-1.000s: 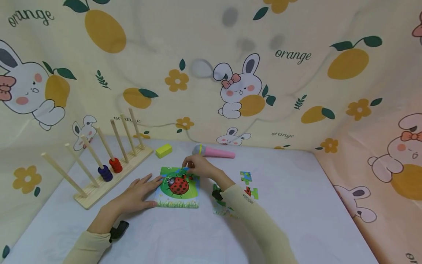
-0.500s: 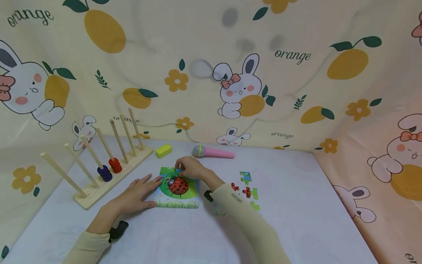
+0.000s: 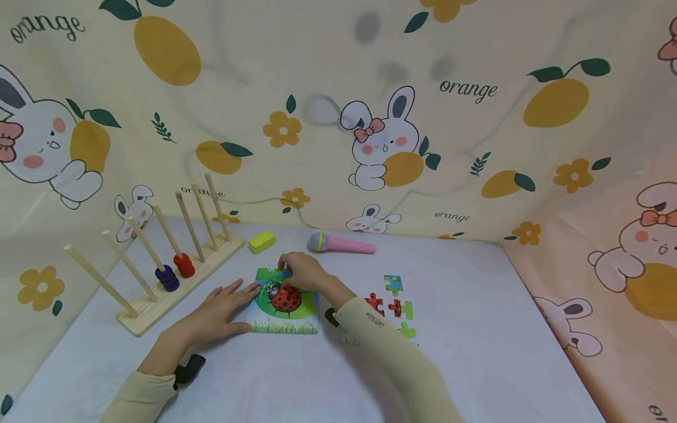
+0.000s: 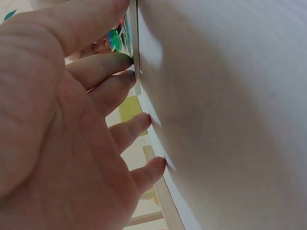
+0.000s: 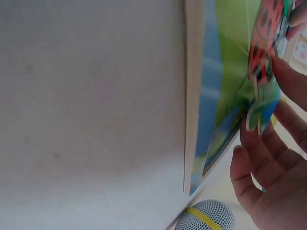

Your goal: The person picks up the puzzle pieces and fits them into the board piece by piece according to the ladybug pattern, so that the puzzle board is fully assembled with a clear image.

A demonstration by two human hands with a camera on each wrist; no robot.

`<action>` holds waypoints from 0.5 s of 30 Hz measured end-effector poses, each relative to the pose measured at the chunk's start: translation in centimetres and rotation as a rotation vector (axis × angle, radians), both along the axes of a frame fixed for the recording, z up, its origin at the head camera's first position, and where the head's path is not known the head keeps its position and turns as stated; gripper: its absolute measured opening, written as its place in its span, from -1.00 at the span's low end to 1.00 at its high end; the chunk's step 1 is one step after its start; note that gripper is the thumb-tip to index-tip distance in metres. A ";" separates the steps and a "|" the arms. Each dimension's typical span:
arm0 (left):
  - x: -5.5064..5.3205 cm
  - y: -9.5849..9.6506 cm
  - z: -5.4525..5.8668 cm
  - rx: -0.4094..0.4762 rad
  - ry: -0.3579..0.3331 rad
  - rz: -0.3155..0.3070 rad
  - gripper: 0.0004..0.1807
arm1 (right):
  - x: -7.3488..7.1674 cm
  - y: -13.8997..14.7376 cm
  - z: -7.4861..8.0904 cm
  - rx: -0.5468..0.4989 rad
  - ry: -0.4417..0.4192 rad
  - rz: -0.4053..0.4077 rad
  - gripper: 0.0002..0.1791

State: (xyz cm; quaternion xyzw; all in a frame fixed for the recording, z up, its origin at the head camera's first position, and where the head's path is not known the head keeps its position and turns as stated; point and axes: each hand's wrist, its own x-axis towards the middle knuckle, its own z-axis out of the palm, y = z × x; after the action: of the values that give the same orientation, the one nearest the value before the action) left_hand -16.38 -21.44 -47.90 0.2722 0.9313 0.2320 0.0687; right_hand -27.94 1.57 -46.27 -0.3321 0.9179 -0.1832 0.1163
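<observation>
Sleeves, two: cream (image 3: 402,352). Wrist devices, two: dark (image 3: 189,370), one at each wrist.

Left hand (image 3: 222,311), one: fingers extended and spread, grasping nothing; in its wrist view, two fingertips touch the side of the puzzle board and two rest beyond it on the white table (image 3: 502,352).

Loose puzzle pieces (image 3: 395,307): at least five in sight, right of the board; coloured red, green and blue, one patch printed with grass. Total uncertain, the right sleeve covering part of the group.

Puzzle board (image 3: 285,301), one: flat and roughly square, lying on the table between the hands. Printed face: a red ladybug with black spots and a dark head on a bright green ground, grass blades along the near edge, blue at the sides. Side edge pale, wood-coloured.

Held piece (image 5: 261,112), one: thin, green and blue, with rounded tabs; located over the far part of the board. Right hand (image 3: 304,273), one: pinching this piece between thumb and fingers.

Peg stand (image 3: 182,288), one: pale wood, left of the board, seven upright pegs. Ring stacks, two: dark blue (image 3: 167,278) on the third peg from the near end, red (image 3: 184,265) on the fourth.

Block (image 3: 261,241), one: yellow.

Microphone (image 3: 349,244), one: pink handle, grey mesh head, yellow band.

Backdrop cloth (image 3: 238,88): cream, printed with rabbits, fruit and flowers.
</observation>
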 end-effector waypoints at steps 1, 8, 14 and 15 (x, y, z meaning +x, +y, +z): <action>0.0 0.0 0.0 0.002 -0.002 0.000 -0.18 | 0.0 -0.1 -0.1 0.009 0.013 -0.003 -0.61; 0.0 0.0 -0.1 0.009 -0.006 0.004 -0.18 | 0.7 -0.5 -0.2 0.091 0.132 -0.007 -0.59; 0.0 0.0 -0.1 0.007 -0.008 0.007 -0.17 | 0.9 -0.4 -0.1 0.135 0.177 -0.004 -0.58; 0.0 0.0 -0.1 0.006 -0.009 0.009 -0.17 | 0.9 -0.4 -0.2 0.138 0.184 -0.002 -0.58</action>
State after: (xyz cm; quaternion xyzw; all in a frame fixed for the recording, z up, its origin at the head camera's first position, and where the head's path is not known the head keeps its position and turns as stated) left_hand -16.42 -21.46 -48.02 0.2673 0.9315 0.2361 0.0711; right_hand -27.07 1.18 -46.46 -0.3377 0.9355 -0.0887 0.0538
